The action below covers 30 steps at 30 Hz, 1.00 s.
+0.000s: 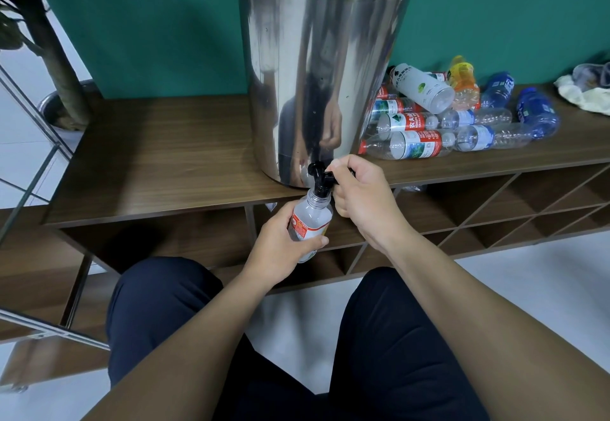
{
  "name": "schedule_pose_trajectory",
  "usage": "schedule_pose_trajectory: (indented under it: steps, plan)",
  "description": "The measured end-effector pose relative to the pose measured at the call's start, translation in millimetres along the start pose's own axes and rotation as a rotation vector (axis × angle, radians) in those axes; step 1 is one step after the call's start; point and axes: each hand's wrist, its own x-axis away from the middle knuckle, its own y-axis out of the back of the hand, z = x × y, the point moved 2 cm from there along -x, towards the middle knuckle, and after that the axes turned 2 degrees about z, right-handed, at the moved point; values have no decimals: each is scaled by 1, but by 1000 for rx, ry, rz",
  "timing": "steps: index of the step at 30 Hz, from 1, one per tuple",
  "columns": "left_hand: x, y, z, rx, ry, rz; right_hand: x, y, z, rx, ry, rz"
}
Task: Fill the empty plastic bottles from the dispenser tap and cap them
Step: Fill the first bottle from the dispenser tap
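A tall steel dispenser [317, 84] stands on a wooden shelf top [165, 156], with its black tap [318, 178] over the front edge. My left hand [280, 249] grips a clear plastic bottle [310, 219] with a red and white label, holding its open neck right under the tap spout. My right hand [359, 193] is curled round the tap's black lever at the right side of the tap. No cap is visible on the bottle. Whether water is flowing cannot be made out.
A heap of empty plastic bottles [439, 117] lies on the shelf top right of the dispenser, with a crumpled cloth [581, 90] at the far right. Open cubbies [495, 203] run below. A potted plant trunk [56, 57] stands at the left. My knees are below.
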Motion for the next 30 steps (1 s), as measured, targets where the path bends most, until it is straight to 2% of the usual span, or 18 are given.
schedule_pose_trajectory:
  steps: [30]
  plan:
    - [0,1,0,-3,-15,-32,-4,0,-7,-71,8,12]
